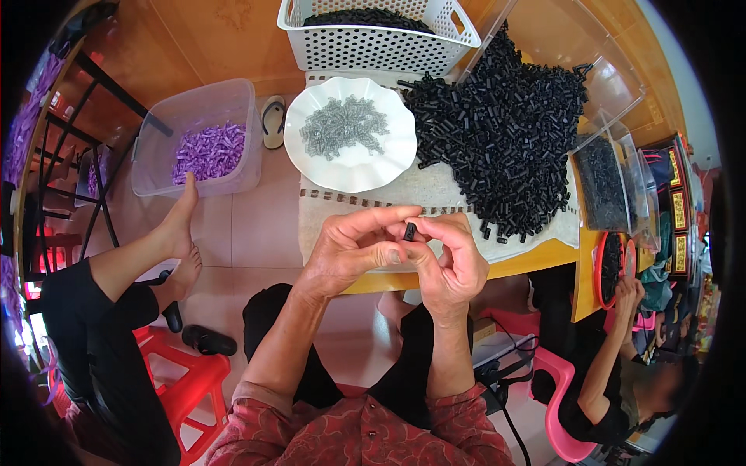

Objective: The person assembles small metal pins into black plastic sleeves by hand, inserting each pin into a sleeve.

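Close above the table's near edge, my two hands meet around a small black plastic piece [409, 231], a short tube-like part. My right hand [449, 262] pinches it between thumb and forefinger. Curled in from the other side, my left hand [353, 247] has its thumb and forefinger almost touching the piece; whatever lies between those fingertips is too small to make out. Just beyond them, a white scalloped plate [299, 167] carries many small clear plastic parts [342, 128]. To its right spreads a large heap of similar black pieces [505, 132] on a pale cloth [326, 206].
A white perforated basket [373, 54] of black pieces stands at the back. Clear bins [614, 186] line the right side. On the floor at left is a clear tub [148, 175] with purple pieces. People sit on both sides; a red stool [183, 388] is at lower left.
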Demonstrator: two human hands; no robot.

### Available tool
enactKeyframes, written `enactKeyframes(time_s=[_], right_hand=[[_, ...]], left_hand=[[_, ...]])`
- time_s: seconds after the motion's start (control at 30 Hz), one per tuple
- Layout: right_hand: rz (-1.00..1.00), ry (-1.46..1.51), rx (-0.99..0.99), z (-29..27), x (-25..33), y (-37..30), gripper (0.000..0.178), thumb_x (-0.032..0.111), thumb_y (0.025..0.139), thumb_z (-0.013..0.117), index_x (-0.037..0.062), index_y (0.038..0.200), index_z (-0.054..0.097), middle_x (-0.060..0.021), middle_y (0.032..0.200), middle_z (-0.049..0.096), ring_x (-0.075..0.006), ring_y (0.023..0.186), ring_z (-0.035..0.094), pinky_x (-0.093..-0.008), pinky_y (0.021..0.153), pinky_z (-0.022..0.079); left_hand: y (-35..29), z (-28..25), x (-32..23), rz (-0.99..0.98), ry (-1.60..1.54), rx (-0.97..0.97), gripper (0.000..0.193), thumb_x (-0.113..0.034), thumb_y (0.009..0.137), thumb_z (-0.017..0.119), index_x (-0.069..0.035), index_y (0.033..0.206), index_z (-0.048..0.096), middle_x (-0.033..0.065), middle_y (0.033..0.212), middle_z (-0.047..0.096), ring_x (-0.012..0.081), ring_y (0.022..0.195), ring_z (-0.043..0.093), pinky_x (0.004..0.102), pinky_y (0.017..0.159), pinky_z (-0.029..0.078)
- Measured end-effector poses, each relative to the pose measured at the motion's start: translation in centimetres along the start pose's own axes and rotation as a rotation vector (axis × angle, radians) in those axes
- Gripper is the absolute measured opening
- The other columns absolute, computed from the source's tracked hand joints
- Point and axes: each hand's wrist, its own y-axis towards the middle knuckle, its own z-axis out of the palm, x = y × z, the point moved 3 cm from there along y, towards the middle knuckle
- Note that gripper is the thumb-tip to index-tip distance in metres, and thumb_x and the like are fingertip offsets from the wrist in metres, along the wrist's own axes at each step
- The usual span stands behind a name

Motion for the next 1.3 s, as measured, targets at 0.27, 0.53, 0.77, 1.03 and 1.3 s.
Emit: enactKeyframes(time_s=[0.27,0.53,0.77,1.03,1.3], right_hand=[[-0.014,0.104,-0.026,-0.4,-0.5,0.6,0.038,-0.005,0.070,0.080,0.0002,0.104,0.065,-0.0093,0.089,0.069,-0.0179,0.076,0.063,-0.0273,0.069,0.053],[0.017,0.014,0.126,-0.5,-0.2,1.7,0.036,-0.007,0.070,0.077,0.0027,0.104,0.068,-0.0096,0.106,0.068,-0.0211,0.086,0.062,-0.0284,0.068,0.053],[-0.013,0.237,0.136,-3.1,2.2,1.4,0.017,-0.010,0.068,0.069,0.0008,0.082,0.068,-0.0092,0.078,0.067,-0.0171,0.064,0.058,-0.0262,0.055,0.046],[-0.414,0.722,0.023,-7.7,11.9,0.9,0.015,0.015,0.070,0.077,0.0059,0.074,0.065,-0.0051,0.066,0.064,-0.0158,0.048,0.051,-0.0246,0.040,0.035],[-0.588,0.810,-0.271,-7.1,14.8,1.5,0.014,0.018,0.081,0.064,0.0212,0.095,0.064,0.0054,0.057,0.052,-0.0093,0.046,0.046,-0.0232,0.046,0.031]], left_hand=[[0.1,1.8,-0.6,0.055,-0.098,-0.062,0.043,-0.002,0.091,0.065,-0.001,0.133,0.057,0.0035,0.108,0.064,0.0119,0.102,0.061,0.0287,0.094,0.048],[0.9,0.6,-0.8,0.047,0.116,-0.485,0.028,-0.002,0.093,0.060,0.002,0.121,0.062,0.0117,0.100,0.070,0.0152,0.082,0.068,0.0286,0.076,0.056],[7.9,1.0,-5.6,0.149,0.135,-0.510,0.031,-0.005,0.093,0.061,0.009,0.121,0.058,0.0166,0.101,0.067,0.0214,0.081,0.068,0.0326,0.075,0.058],[21.4,-1.4,-13.2,0.265,0.289,-0.451,0.040,-0.008,0.091,0.064,0.012,0.124,0.054,0.0187,0.100,0.065,0.0224,0.081,0.067,0.0331,0.078,0.058],[7.2,3.0,-8.5,0.229,0.605,-0.527,0.023,-0.015,0.093,0.064,0.006,0.101,0.069,0.0099,0.092,0.070,0.0137,0.074,0.065,0.0258,0.067,0.054]])
